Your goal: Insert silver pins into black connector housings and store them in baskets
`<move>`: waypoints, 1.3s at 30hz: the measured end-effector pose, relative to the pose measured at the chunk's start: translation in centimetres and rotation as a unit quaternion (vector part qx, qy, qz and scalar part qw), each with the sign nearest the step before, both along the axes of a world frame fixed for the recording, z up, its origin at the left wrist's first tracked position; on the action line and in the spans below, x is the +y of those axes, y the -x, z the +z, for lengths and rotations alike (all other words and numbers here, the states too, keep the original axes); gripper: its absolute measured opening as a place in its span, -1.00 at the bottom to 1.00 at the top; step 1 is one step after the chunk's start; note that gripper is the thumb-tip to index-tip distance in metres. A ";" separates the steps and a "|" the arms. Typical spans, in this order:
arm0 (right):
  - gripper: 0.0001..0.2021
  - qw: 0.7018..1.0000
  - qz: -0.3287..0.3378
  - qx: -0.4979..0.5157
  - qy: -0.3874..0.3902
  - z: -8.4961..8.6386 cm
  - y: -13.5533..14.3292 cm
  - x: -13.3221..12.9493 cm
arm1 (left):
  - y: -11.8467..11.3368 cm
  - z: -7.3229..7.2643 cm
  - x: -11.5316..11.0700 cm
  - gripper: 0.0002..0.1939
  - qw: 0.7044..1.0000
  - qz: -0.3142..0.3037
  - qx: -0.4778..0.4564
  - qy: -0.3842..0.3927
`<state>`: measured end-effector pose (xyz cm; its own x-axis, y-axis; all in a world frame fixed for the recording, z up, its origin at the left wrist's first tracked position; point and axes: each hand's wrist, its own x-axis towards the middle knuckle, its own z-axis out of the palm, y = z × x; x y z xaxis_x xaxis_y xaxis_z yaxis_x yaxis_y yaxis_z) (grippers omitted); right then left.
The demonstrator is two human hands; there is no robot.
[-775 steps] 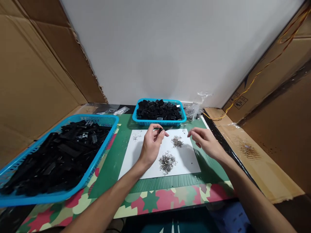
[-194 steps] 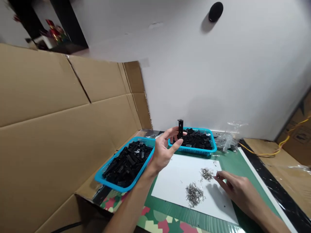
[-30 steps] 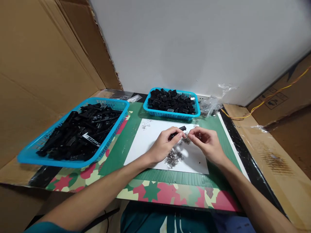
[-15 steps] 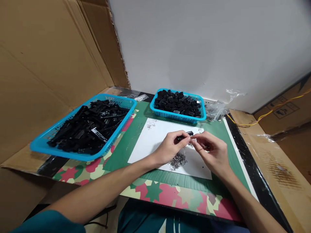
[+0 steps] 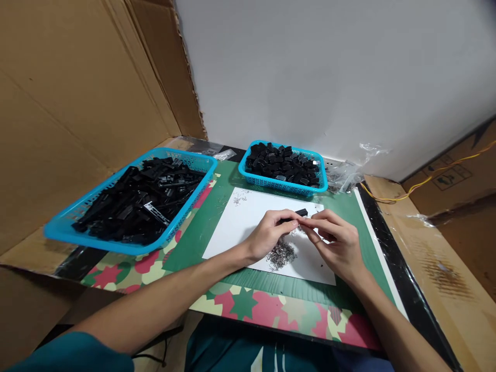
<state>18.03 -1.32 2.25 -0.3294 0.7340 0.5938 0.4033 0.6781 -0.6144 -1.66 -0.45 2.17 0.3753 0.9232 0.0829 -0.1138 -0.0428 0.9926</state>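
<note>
The left hand [image 5: 269, 235] pinched a narrow black plastic part [image 5: 302, 212] over the white sheet [image 5: 228, 227], fingers nearly closed. The part, upright earlier, now lay tilted low. The right hand's [image 5: 337, 240] pinched fingertips had closed the gap to the left's; whether they gripped anything was unclear.

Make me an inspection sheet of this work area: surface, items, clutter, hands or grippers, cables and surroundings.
Surface: white sheet on a green mat; patterned covering at the near edge.
Items: black part in hand; left basket and far basket, both blue, heaped with black pieces; pile of tiny metal bits.
Clutter: clear plastic beside the far basket; loose bits near the sheet's far left corner.
Grippers: nothing seen; left hand holds the black part, right hand pinches beside it, contents unclear.
Cables: yellow-orange wire at right; black cable low at left.
Surroundings: cardboard on both sides, pale wall behind.
</note>
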 end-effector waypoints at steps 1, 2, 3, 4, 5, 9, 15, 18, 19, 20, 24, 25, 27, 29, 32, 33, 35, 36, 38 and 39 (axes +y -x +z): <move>-0.72 1.000 -0.002 0.005 0.004 0.0 0.0 0.0 | 0.0 0.0 0.0 -0.73 1.000 0.000 0.005 -0.002; -0.72 1.000 -0.005 0.011 0.007 0.0 0.0 0.0 | 0.0 0.1 -0.1 -0.72 1.000 0.001 0.011 -0.009; -0.73 1.000 -0.009 0.018 0.012 0.1 -0.1 0.1 | -0.1 0.1 -0.1 -0.71 1.000 0.002 0.016 -0.018; -0.74 0.999 -0.011 0.026 0.020 0.2 -0.1 0.1 | -0.1 0.0 -0.1 -0.70 0.999 0.002 0.020 -0.027; -0.76 0.999 -0.013 0.034 0.032 0.3 -0.1 0.1 | -0.1 0.0 -0.1 -0.70 0.999 0.002 0.022 -0.035; -0.84 0.992 -0.009 0.073 0.102 0.7 -0.2 0.1 | -0.2 -0.2 -0.1 -0.68 0.998 -0.001 0.032 -0.060; -0.89 0.979 -0.019 0.105 0.174 0.5 -0.1 0.6 | 0.0 -0.1 0.0 -0.72 0.993 0.019 0.071 -0.095; -0.86 0.972 -0.025 0.120 0.200 0.3 -0.1 0.6 | 0.0 -0.1 -0.1 -0.71 0.991 0.030 0.080 -0.106; -0.87 0.973 -0.023 0.121 0.197 0.3 0.0 0.6 | 0.0 -0.1 -0.1 -0.71 0.990 0.034 0.085 -0.111; -0.88 0.975 -0.022 0.120 0.187 0.2 0.0 0.6 | 0.0 -0.1 -0.1 -0.70 0.988 0.038 0.091 -0.116; -0.90 0.982 -0.038 0.116 0.147 0.2 0.2 0.3 | 0.0 0.0 -0.2 -0.69 0.982 0.045 0.121 -0.138; -0.90 0.981 -0.044 0.119 0.143 0.2 0.3 0.2 | 0.1 0.0 -0.2 -0.68 0.981 0.042 0.128 -0.142; -0.90 0.979 -0.056 0.135 0.143 0.4 0.3 0.1 | 0.2 0.1 -0.2 -0.66 0.979 0.031 0.135 -0.150; -0.90 0.973 -0.069 0.160 0.149 0.5 0.1 0.2 | 0.4 0.2 -0.2 -0.64 0.977 0.019 0.139 -0.162; -0.89 0.961 -0.089 0.196 0.173 0.7 -0.4 0.5 | 0.6 0.2 -0.1 -0.61 0.976 0.015 0.140 -0.165; -0.88 0.956 -0.091 0.207 0.186 0.7 -0.6 0.7 | 0.7 0.2 0.0 -0.56 0.978 0.015 0.137 -0.156; -0.85 0.945 -0.082 0.228 0.220 0.8 -1.0 0.9 | 0.8 0.1 0.1 -0.41 0.984 0.018 0.124 -0.126; -0.83 0.939 -0.070 0.236 0.240 0.9 -1.2 1.0 | 0.8 0.1 0.1 -0.36 0.987 0.019 0.116 -0.112; -0.79 0.928 -0.034 0.247 0.277 1.0 -1.3 1.1 | 0.8 0.1 0.3 -0.40 0.989 0.028 0.108 -0.097; -0.78 0.924 -0.016 0.247 0.291 1.1 -1.3 1.1 | 0.7 0.0 0.3 -0.48 0.988 0.037 0.113 -0.099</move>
